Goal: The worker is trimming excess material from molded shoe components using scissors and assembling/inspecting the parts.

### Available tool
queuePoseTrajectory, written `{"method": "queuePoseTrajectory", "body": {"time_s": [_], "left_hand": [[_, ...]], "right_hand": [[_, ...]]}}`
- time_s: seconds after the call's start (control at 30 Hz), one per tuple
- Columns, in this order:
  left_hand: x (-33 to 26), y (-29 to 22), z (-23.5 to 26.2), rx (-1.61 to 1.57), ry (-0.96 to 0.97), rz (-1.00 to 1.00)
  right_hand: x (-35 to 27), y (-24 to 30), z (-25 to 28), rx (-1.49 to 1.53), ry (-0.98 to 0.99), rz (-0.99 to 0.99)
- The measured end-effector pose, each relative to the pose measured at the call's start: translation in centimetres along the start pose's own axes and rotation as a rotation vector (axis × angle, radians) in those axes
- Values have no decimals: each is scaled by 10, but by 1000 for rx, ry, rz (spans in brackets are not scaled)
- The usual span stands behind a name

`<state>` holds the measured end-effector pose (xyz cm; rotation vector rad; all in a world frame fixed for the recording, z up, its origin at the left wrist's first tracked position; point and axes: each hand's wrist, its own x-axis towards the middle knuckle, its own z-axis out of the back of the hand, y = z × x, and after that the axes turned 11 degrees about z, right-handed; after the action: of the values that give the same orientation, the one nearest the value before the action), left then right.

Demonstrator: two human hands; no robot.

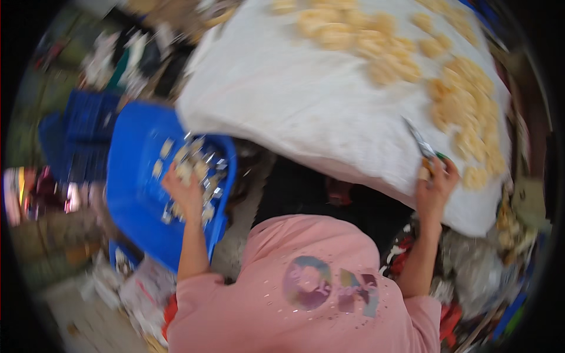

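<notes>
Scissors (pixel 418 139), one pair, in right fingers (pixel 451 169); left fingers (pixel 172 177) in one tub (pixel 133 176).

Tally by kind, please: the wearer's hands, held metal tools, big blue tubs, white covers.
Hands, left hand and right hand: 2
Metal tool: 1
Big blue tub: 1
White cover: 1
Total: 5
Yellowish pieces not included: too crowded and blurred.

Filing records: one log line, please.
left hand: among small pale pieces in blue plastic tub | right hand: holds silver-bladed tool over white cloth
</notes>
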<state>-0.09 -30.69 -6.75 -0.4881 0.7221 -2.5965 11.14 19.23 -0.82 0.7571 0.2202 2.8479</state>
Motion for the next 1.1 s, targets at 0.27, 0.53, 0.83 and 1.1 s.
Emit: {"method": "queuePoseTrajectory", "body": {"time_s": [0.27,0.53,0.83,1.1], "left_hand": [[-37,-179,-16,-278,296,-493],[-94,-301,-72,-384,719,-924],[-104,-312,-102,-192,804,-953],[-111,-325,-99,-13,748,-912]], "right_hand": [[14,16,15,147,-38,12],[21,-68,99,291,-262,-30],[86,-286,105,36,-317,-362],[174,-430,77,-333,-89,-413]]}}
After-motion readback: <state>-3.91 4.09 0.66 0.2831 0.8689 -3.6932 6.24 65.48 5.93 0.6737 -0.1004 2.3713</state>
